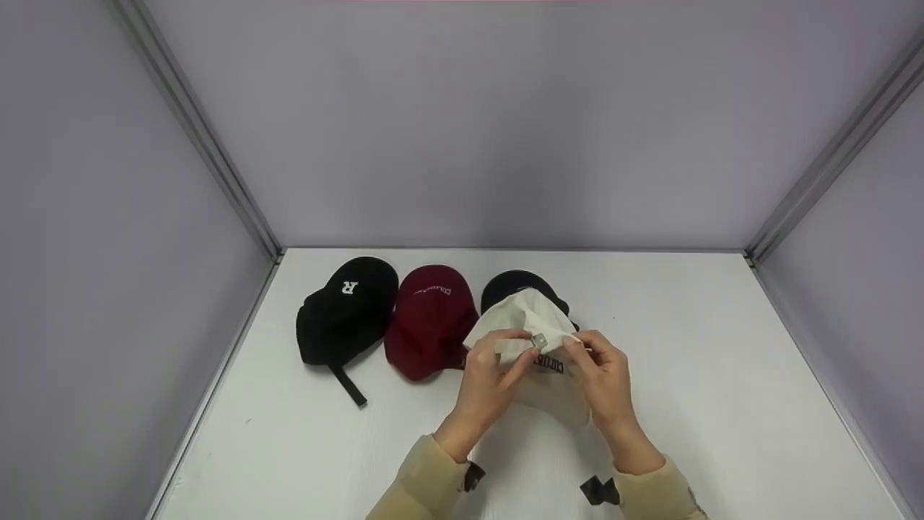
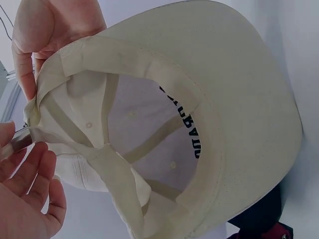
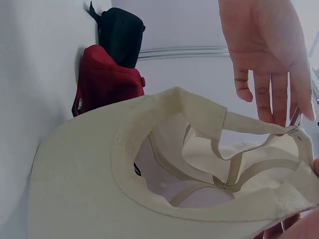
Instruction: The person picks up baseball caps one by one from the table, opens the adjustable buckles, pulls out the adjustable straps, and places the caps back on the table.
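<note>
A cream baseball cap point(image 1: 538, 383) with dark lettering is held up, its brim down toward the table and its back strap uppermost. My left hand point(image 1: 485, 383) pinches the metal buckle point(image 1: 539, 340) on the strap between thumb and fingers; in the left wrist view the fingers point(image 2: 37, 172) lie around that buckle. My right hand point(image 1: 606, 372) pinches the back edge of the cap beside the buckle. Seen in the right wrist view, the strap point(image 3: 251, 123) runs across the cap's back opening to the left hand point(image 3: 269, 55). The cap's inside seams and sweatband face both wrist cameras.
Behind the cream cap lies a dark navy cap point(image 1: 516, 284), partly hidden. To its left are a dark red cap point(image 1: 431, 318) and a black cap point(image 1: 350, 310) with a white R and a loose strap. The white table point(image 1: 686, 325) is bounded by grey panels point(image 1: 462, 130).
</note>
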